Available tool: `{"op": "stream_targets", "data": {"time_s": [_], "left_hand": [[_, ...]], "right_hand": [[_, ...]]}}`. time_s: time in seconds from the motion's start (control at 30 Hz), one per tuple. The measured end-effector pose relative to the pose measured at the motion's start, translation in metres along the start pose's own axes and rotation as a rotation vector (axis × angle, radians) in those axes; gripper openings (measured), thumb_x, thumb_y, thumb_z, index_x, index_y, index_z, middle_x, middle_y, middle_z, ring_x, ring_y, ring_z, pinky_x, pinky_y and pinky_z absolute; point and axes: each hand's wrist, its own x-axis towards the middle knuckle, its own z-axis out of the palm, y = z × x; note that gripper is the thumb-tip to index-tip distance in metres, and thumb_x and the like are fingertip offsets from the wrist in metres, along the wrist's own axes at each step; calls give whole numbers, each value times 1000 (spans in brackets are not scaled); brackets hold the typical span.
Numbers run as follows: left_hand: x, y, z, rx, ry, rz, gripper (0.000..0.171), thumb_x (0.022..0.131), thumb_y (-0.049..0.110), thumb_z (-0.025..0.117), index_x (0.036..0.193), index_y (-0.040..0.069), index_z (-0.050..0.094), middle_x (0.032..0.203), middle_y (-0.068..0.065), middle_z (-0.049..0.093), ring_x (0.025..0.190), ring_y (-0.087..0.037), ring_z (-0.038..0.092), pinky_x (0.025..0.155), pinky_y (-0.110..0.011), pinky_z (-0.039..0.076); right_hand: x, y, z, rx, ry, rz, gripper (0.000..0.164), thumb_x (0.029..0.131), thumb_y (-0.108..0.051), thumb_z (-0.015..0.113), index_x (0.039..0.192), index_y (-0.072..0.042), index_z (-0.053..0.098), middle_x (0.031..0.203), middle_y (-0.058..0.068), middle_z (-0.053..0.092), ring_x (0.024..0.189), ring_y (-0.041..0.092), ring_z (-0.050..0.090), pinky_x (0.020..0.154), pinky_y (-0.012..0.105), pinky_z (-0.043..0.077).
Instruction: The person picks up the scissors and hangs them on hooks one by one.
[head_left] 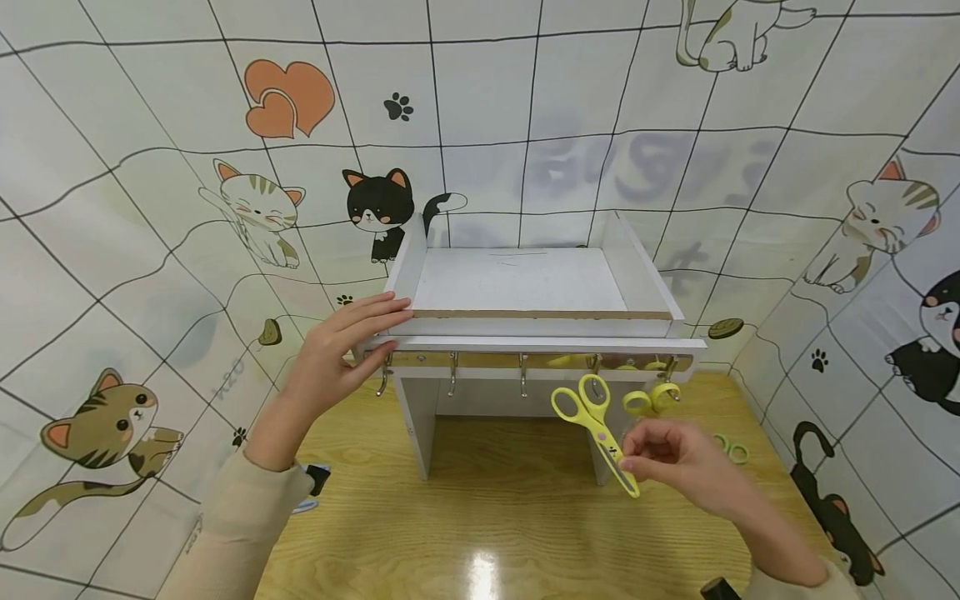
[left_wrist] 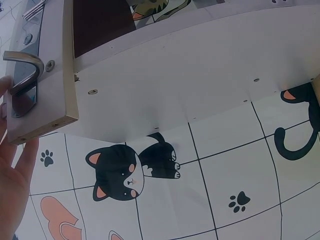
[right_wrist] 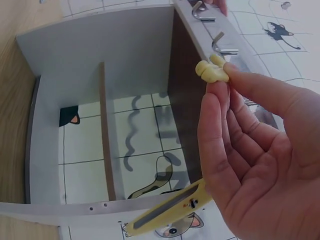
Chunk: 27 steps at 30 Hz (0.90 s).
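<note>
A white rack [head_left: 411,408] with a row of metal hooks stands on the wood-grain table. My left hand [head_left: 330,354] holds the left end of its hook rail [left_wrist: 50,95], fingers over the top and thumb at the front beside a hook. In my right hand [head_left: 686,462], thumb and forefinger pinch yellow scissors [head_left: 597,421] by the blades, handles up by the hooks. The right wrist view shows these scissors [right_wrist: 212,72] nearly end-on. A second pair of yellow scissors [head_left: 652,398] hangs at the rail's right end, its blade [right_wrist: 170,210] pointing down.
Green loops [head_left: 737,452] lie on the table behind my right hand. By my left sleeve are a black object [head_left: 318,477] and a light blue one [head_left: 306,506]. Cat-printed sheeting [head_left: 487,100] encloses the back and sides; the wood-grain table [head_left: 465,508] runs forward.
</note>
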Motion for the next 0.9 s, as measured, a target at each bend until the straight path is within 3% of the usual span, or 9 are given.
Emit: {"op": "stream_targets", "data": {"time_s": [0.37,0.6,0.9], "left_hand": [[-1,-1,0,2,5,10,50,83,-1,76,131,12,67,135,-7,66,136,-22,54,119,-23,37],[-1,-2,1,3,4,6,50,83,0,76,130,12,67,135,-7,66,136,-21,53,119,-23,37],[0,-1,1,5,-3,-3,49,84,0,76,130,12,67,135,-7,66,136,-22,53,119,-24,37]], "right_hand": [[2,15,4,-114,69,115,9,94,-12,68,91,-4,67,78,-4,66,68,8,61,58,25,53],[2,22,4,-165,121,142,7,93,-11,69,92,-4,68,79,-6,67,70,3,61,60,22,53],[-1,31,2,-116,82,229,19,99,-13,62,104,4,66,86,2,69,75,2,65,66,24,59]]}}
